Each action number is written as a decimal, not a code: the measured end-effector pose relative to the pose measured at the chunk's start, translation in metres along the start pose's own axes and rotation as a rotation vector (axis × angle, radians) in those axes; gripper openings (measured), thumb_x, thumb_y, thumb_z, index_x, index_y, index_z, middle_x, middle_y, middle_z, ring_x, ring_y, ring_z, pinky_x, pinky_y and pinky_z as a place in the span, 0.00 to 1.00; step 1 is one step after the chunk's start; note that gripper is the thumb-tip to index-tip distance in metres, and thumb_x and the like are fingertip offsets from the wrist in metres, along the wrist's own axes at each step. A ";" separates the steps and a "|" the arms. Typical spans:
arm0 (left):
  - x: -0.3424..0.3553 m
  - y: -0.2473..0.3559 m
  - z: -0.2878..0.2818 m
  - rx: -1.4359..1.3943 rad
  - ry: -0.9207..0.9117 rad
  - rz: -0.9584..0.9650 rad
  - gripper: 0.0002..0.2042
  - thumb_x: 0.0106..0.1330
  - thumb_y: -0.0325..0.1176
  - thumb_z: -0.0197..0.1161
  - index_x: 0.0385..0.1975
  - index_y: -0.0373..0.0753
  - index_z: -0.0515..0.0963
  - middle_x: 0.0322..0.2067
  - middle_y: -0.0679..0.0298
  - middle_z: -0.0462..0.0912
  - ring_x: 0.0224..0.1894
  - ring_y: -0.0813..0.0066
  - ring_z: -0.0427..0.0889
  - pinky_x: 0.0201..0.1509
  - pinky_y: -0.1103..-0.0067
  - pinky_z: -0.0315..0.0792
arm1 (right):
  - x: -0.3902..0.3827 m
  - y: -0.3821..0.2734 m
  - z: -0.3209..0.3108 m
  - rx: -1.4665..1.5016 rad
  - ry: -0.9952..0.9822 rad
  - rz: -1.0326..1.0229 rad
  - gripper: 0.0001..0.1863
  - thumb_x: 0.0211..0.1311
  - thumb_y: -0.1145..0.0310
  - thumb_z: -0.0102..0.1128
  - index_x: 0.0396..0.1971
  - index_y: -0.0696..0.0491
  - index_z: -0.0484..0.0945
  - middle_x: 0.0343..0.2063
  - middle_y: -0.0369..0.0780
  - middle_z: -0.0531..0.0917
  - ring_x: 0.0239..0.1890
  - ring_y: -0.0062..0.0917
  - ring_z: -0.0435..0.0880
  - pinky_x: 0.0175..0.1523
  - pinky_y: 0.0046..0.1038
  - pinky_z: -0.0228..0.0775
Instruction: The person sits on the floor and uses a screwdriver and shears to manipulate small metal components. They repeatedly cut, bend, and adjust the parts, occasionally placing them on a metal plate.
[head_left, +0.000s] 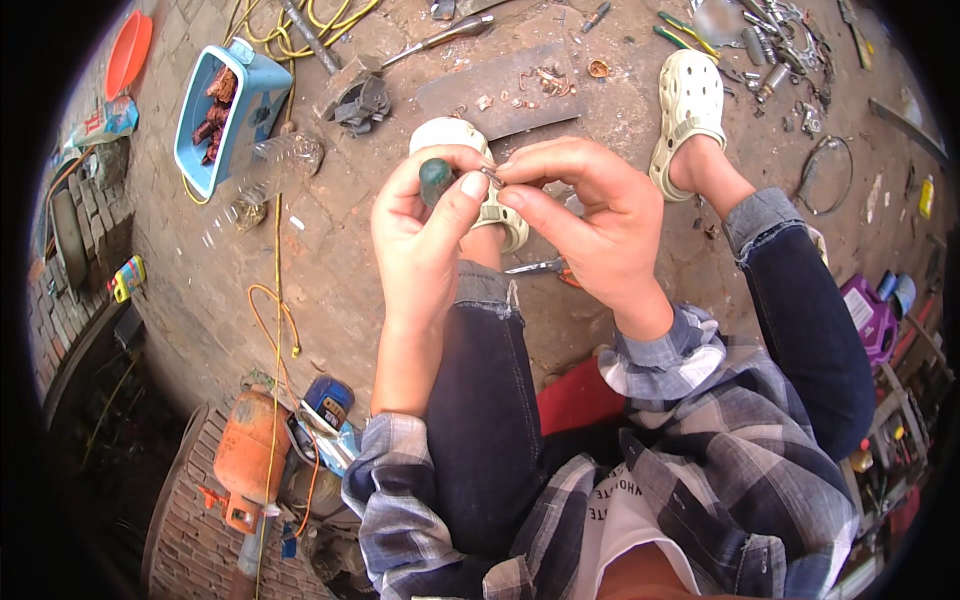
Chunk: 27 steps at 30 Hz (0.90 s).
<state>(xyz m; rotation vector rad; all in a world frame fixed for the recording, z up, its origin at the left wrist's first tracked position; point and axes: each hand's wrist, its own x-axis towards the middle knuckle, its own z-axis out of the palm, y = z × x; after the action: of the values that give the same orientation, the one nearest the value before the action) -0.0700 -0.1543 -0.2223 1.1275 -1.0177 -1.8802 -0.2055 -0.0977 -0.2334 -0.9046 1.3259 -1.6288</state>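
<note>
Both my hands meet in the middle of the view, above the pale clog on my left foot. In my left hand (415, 245) the fingers are closed round a tool with a rounded dark green handle (436, 178). Its working end is hidden by the fingers. Thumb and fingertips of my right hand (605, 210) pinch a small dark metal piece (490, 177), too small to name, against the left fingertips. Below the hands, a cutting tool with orange handles (545, 267) lies on the ground, partly covered by my right hand.
A flat metal plate (450, 103) bears copper-coloured scraps ahead. At left stands a light blue basket (258, 95) with reddish coils. Green-and-yellow pliers (690, 35) and a heap of metal parts (775, 50) lie far right. An orange gas cylinder (250, 445) is near left.
</note>
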 end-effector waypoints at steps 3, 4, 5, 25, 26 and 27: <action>0.000 -0.002 -0.004 -0.085 -0.044 -0.043 0.06 0.63 0.24 0.62 0.38 0.34 0.77 0.36 0.66 0.79 0.38 0.82 0.76 0.43 0.84 0.70 | -0.001 0.001 0.000 0.029 0.001 0.025 0.09 0.53 0.80 0.66 0.36 0.59 0.82 0.33 0.39 0.85 0.35 0.19 0.83 0.42 0.21 0.75; 0.000 -0.003 -0.005 -0.097 -0.043 -0.046 0.06 0.63 0.24 0.62 0.38 0.34 0.77 0.36 0.66 0.79 0.38 0.82 0.76 0.43 0.84 0.70 | -0.001 0.002 0.001 0.086 -0.002 0.088 0.09 0.54 0.80 0.65 0.37 0.59 0.82 0.34 0.39 0.85 0.36 0.19 0.83 0.42 0.22 0.75; 0.000 -0.005 -0.005 -0.110 -0.042 -0.049 0.06 0.63 0.24 0.62 0.39 0.34 0.77 0.36 0.66 0.79 0.38 0.82 0.76 0.43 0.84 0.70 | -0.002 0.001 0.003 0.144 -0.005 0.151 0.10 0.54 0.80 0.65 0.38 0.59 0.82 0.34 0.38 0.85 0.36 0.19 0.83 0.43 0.22 0.75; -0.023 -0.024 -0.032 0.008 0.084 0.055 0.06 0.58 0.20 0.61 0.33 0.36 0.74 0.32 0.68 0.75 0.37 0.81 0.73 0.45 0.83 0.67 | -0.034 0.030 0.022 0.030 -0.267 0.535 0.17 0.53 0.75 0.66 0.43 0.57 0.74 0.21 0.35 0.78 0.25 0.14 0.78 0.30 0.18 0.70; -0.023 -0.022 -0.030 0.063 0.046 0.082 0.06 0.57 0.21 0.61 0.33 0.36 0.74 0.33 0.67 0.75 0.39 0.80 0.73 0.46 0.82 0.67 | -0.036 0.029 0.026 0.048 -0.255 0.538 0.18 0.54 0.76 0.65 0.45 0.58 0.72 0.21 0.36 0.79 0.23 0.16 0.79 0.30 0.19 0.71; -0.023 -0.022 -0.029 0.072 0.011 0.098 0.06 0.57 0.21 0.62 0.33 0.36 0.74 0.33 0.67 0.75 0.39 0.80 0.73 0.46 0.82 0.67 | -0.037 0.031 0.027 0.055 -0.243 0.532 0.17 0.54 0.76 0.65 0.44 0.59 0.72 0.21 0.37 0.80 0.24 0.16 0.80 0.30 0.20 0.72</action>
<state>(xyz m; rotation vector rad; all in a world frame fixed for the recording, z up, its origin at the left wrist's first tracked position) -0.0392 -0.1330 -0.2423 1.1075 -1.1224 -1.7711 -0.1612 -0.0777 -0.2600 -0.6221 1.2141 -1.1011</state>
